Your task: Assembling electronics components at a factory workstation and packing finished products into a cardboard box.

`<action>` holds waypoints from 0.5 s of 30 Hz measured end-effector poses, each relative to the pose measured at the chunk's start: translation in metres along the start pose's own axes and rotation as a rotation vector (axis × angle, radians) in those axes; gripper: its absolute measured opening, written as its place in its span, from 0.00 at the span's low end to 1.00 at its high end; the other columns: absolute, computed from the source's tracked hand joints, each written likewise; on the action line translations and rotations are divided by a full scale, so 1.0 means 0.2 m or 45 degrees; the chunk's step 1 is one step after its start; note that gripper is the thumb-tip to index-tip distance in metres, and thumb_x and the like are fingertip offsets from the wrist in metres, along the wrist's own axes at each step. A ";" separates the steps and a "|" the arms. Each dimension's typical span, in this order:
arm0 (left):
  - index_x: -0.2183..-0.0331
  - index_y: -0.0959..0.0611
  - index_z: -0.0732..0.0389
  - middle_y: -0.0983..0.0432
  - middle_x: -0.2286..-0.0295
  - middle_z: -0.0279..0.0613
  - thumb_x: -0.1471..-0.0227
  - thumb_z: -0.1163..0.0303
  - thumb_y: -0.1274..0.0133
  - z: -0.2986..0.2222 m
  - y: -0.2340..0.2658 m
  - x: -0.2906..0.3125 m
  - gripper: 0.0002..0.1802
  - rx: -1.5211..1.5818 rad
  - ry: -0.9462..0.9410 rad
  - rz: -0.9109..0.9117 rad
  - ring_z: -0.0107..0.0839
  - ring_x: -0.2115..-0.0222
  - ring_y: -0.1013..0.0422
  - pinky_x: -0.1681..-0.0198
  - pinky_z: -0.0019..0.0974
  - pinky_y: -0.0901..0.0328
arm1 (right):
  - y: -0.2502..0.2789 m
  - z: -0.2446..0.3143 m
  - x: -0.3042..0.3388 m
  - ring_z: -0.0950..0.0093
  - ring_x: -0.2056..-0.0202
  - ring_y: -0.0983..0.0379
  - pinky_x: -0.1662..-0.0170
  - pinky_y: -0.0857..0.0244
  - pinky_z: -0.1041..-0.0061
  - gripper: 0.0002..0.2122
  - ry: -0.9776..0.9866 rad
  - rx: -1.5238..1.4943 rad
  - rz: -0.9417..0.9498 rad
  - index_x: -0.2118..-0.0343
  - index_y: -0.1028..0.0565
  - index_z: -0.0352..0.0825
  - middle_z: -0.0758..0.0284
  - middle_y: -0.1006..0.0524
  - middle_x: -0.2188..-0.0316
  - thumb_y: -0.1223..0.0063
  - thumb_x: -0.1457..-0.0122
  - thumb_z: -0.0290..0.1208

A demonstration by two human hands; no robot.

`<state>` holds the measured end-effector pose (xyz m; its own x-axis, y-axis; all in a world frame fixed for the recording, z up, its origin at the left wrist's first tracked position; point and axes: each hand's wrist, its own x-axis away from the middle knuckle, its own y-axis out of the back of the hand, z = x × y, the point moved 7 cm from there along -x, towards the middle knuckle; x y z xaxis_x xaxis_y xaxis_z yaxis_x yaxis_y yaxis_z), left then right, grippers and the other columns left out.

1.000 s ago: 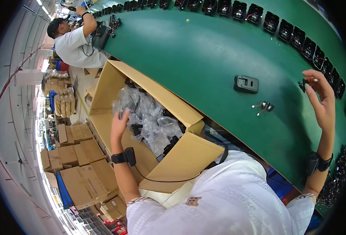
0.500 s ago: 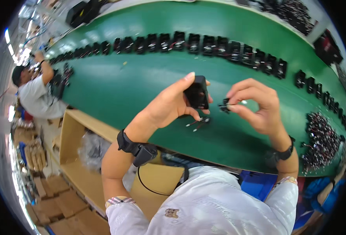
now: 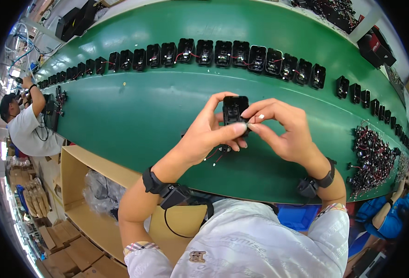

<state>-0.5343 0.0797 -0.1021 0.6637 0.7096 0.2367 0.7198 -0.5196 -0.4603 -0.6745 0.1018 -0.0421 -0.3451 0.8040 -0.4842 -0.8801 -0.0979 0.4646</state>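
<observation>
My left hand (image 3: 203,135) grips a black rectangular plastic housing (image 3: 234,109), its open inner side facing up, with the thumb across the lower edge. My right hand (image 3: 285,130) is closed in a pinch at the housing's lower right corner. Between its fingertips is a small wired part, mostly hidden, with a white connector (image 3: 261,116) sticking out. Whether that part touches the housing's inside, I cannot tell. Below my left fingers, another small black part with red wires (image 3: 223,149) lies on the green table (image 3: 144,116).
A long row of black housings (image 3: 223,53) curves along the table's far side. At the right lies a heap of wired parts (image 3: 373,160). A cardboard box (image 3: 100,160) with clear plastic bags stands at the near left. Other people work at the far left (image 3: 24,123) and lower right (image 3: 390,217).
My right hand has moved left with the small wired part and now meets the housing. The housing has turned so its hollow inside shows, and my left thumb has come down over its lower edge.
</observation>
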 end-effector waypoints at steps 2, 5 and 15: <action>0.45 0.43 0.60 0.28 0.62 0.48 0.49 0.72 0.42 0.00 0.00 0.00 0.35 -0.026 -0.024 0.006 0.34 0.70 0.24 0.70 0.32 0.28 | 0.01 -0.08 0.02 0.73 0.65 0.23 0.58 0.26 0.75 0.04 -0.259 -0.347 -0.100 0.69 0.26 0.27 0.58 0.22 0.64 0.43 0.47 0.17; 0.45 0.43 0.61 0.29 0.63 0.47 0.50 0.75 0.42 0.02 0.01 0.00 0.35 -0.137 -0.048 -0.050 0.33 0.70 0.24 0.71 0.31 0.28 | 0.02 -0.12 0.02 0.75 0.65 0.24 0.58 0.27 0.75 0.04 -0.311 -0.466 -0.131 0.69 0.26 0.27 0.60 0.23 0.65 0.44 0.47 0.17; 0.46 0.35 0.61 0.32 0.55 0.49 0.53 0.78 0.41 -0.01 0.08 -0.02 0.32 -0.232 -0.118 -0.254 0.37 0.68 0.23 0.70 0.34 0.27 | 0.04 -0.12 0.02 0.74 0.68 0.24 0.66 0.29 0.76 0.05 -0.115 -0.068 -0.080 0.70 0.24 0.30 0.64 0.23 0.67 0.40 0.51 0.18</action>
<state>-0.5248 0.0683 -0.1095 0.4901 0.8424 0.2241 0.8644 -0.4365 -0.2495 -0.6903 0.0891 -0.0586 -0.2603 0.8589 -0.4411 -0.9160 -0.0753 0.3940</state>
